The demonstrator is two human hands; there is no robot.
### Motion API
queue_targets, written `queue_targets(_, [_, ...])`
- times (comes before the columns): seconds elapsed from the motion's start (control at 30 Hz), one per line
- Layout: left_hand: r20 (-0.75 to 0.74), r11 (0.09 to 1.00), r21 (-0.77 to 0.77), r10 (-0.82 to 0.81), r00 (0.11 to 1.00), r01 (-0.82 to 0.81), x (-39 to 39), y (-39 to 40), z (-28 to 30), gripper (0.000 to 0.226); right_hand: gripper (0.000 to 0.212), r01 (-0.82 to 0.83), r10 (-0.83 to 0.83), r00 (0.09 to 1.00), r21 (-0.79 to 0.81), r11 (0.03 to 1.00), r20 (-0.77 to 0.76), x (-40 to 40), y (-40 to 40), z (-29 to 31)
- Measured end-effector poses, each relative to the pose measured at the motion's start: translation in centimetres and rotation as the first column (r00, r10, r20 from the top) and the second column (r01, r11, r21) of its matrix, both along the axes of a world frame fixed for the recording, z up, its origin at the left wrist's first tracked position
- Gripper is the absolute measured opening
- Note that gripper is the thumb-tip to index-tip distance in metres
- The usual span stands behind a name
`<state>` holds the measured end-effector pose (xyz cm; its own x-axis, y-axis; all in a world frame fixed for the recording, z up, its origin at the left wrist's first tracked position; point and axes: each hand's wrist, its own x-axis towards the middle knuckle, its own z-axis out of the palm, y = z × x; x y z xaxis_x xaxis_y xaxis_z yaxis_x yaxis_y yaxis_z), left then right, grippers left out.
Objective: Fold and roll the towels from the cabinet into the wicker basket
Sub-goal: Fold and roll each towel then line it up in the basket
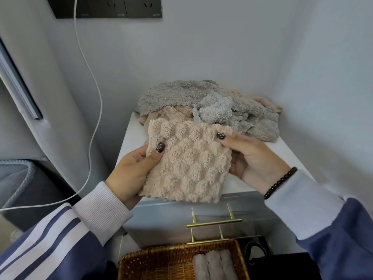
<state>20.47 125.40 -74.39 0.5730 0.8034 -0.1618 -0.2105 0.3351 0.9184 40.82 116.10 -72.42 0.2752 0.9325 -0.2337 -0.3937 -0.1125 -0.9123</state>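
Observation:
A beige fluffy towel point(187, 162), folded into a small rectangle, is held up over the front edge of the white cabinet top point(129, 138). My left hand point(131, 172) pinches its left edge with the thumb on the front. My right hand point(254, 158) pinches its upper right corner. Behind it a loose pile of grey and beige towels point(205, 102) lies on the cabinet against the wall. The wicker basket point(161, 261) sits below, with three rolled pale towels point(214, 265) lined up in its right part.
Gold drawer handles point(214, 220) stick out of the cabinet front above the basket. A white cable point(94, 110) hangs from black wall sockets point(109, 7) at the left. A dark bag point(282, 265) sits right of the basket. Grey bedding point(16, 178) lies at far left.

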Motion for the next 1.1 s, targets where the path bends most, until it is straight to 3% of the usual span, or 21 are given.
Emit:
queue_targets(0.07, [0.035,1.000,-0.017,0.020,0.999,-0.019,0.3,-0.3,0.0,0.026,0.035,-0.060,0.054,0.983,-0.025,0.998,-0.175,-1.4,0.0,-0.6])
queue_targets(0.1, [0.050,1.000,-0.020,0.025,0.998,-0.024,0.4,-0.3,0.0,0.026,0.033,-0.105,0.093,0.978,-0.056,0.993,-0.186,-2.0,0.0,-0.9])
queue_targets(0.17, [0.052,1.000,0.000,0.021,0.998,-0.021,0.4,-0.3,0.2,0.028,0.046,-0.187,0.174,0.975,-0.087,0.978,-0.140,-2.6,0.1,-1.5])
queue_targets(0.27, [-0.063,0.996,0.082,-0.010,0.998,0.015,-0.1,0.5,0.3,0.038,0.058,-0.203,0.197,0.979,-0.133,0.970,-0.060,-2.0,0.3,-1.1])
queue_targets(0.43, [-0.203,0.965,0.125,-0.201,0.958,0.229,-0.9,0.8,0.8,0.076,0.050,-0.180,0.191,0.980,-0.169,0.969,0.057,-0.3,-0.5,0.1])
queue_targets(0.53, [-0.212,0.947,0.132,-0.261,0.942,0.292,-1.2,0.7,0.8,0.069,0.057,-0.156,0.179,0.973,-0.154,0.976,0.143,0.2,-1.0,0.7])
queue_targets(0.63, [-0.192,0.937,0.161,-0.279,0.941,0.310,-1.4,0.8,0.7,0.068,0.042,-0.178,0.193,0.973,-0.123,0.976,0.124,0.4,-1.3,1.3])
queue_targets(0.73, [-0.130,0.950,0.149,-0.257,0.957,0.276,-1.6,0.6,0.7,0.068,0.028,-0.250,0.252,0.967,-0.047,0.967,0.038,0.3,-1.6,1.7])
queue_targets(0.87, [0.043,0.950,0.109,-0.298,0.954,0.292,-1.8,0.7,0.6,0.060,0.033,-0.276,0.279,0.958,0.055,0.960,-0.060,0.6,-1.7,1.7])
queue_targets(1.0, [0.240,0.911,0.099,-0.411,0.879,0.399,-2.2,1.2,0.4,0.051,0.056,-0.329,0.339,0.938,0.119,0.937,-0.069,1.3,-1.9,1.7])
queue_targets(1.1, [0.259,0.855,0.181,-0.517,0.815,0.485,-2.4,1.5,0.2,0.039,0.054,-0.313,0.328,0.940,0.142,0.939,-0.098,1.8,-2.0,1.6])
